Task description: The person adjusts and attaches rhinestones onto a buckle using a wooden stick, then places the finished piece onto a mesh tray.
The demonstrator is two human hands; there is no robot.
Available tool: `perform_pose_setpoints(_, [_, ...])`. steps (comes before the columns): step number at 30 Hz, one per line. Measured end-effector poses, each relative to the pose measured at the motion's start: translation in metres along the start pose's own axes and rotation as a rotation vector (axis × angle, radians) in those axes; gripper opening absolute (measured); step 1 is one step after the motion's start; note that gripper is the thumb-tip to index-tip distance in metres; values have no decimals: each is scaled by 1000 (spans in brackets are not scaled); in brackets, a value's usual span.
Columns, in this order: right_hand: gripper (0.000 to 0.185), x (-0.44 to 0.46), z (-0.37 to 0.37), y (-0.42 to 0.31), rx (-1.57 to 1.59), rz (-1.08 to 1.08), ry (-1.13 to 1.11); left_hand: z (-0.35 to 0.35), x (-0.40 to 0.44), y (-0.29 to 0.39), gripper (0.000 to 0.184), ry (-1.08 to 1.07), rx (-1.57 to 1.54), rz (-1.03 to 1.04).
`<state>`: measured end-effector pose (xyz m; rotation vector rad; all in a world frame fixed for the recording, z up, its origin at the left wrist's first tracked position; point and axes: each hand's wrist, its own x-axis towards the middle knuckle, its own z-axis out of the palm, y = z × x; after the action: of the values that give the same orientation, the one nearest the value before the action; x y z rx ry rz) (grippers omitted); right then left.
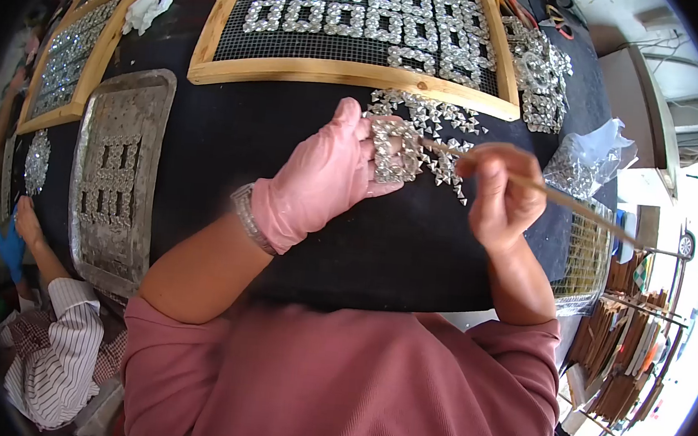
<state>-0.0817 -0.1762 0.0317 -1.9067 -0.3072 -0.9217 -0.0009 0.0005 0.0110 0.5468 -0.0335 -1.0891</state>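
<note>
On the palm side of my left hand (pixel 324 171), in a pink glove, rests a silvery square frame piece (pixel 396 150) studded with small shiny stones. The fingers lie beneath it and the thumb points up. My right hand (pixel 505 189) is bare and pinches a long thin wooden stick (pixel 583 209). The stick's tip reaches the right side of the square piece. Loose pyramid-shaped stones (pixel 445 166) are scattered on the black table (pixel 304 268) just behind and beside the piece.
A wooden-framed mesh screen (pixel 295 69) with rows of square pieces lies behind my hands. At the left are a metal tray (pixel 109 240) and a second framed screen (pixel 87 105). Piled pieces (pixel 544 82) and a plastic bag (pixel 587 161) lie right. A co-worker's gloved hand (pixel 11 245) is far left.
</note>
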Motion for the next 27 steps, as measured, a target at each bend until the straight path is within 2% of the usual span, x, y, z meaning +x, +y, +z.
perform_pose_setpoints(3, [16,7,-17,10,-47,324,87,3,-2,6,63,17,4,21])
perform_pose_setpoints(5, [19,6,-25,19,-98,442,-20,0,-2,9,63,8,-1,43])
perform_pose_setpoints(10, [19,1,-21,29,-101,421,-53,-9,1,13,63,-30,-78,61])
perform_pose_setpoints(13, [18,-1,-15,34,-64,334,-44,-5,0,15,63,8,-61,75])
perform_pose_setpoints(17, [15,0,-4,33,-36,359,-16,-9,1,15,63,16,-64,73])
perform_pose_setpoints(21, [14,-2,-2,44,-67,340,-74,-8,0,16,62,17,-74,74])
perform_pose_setpoints(22, [15,-1,-4,40,-74,390,-91,-8,0,16,62,18,-77,75])
perform_pose_setpoints(25, [14,-1,-3,34,37,337,22,-8,1,16,62,14,-86,92])
perform_pose_setpoints(27, [10,-4,-9,29,65,254,-32,-8,2,15,61,17,-92,92])
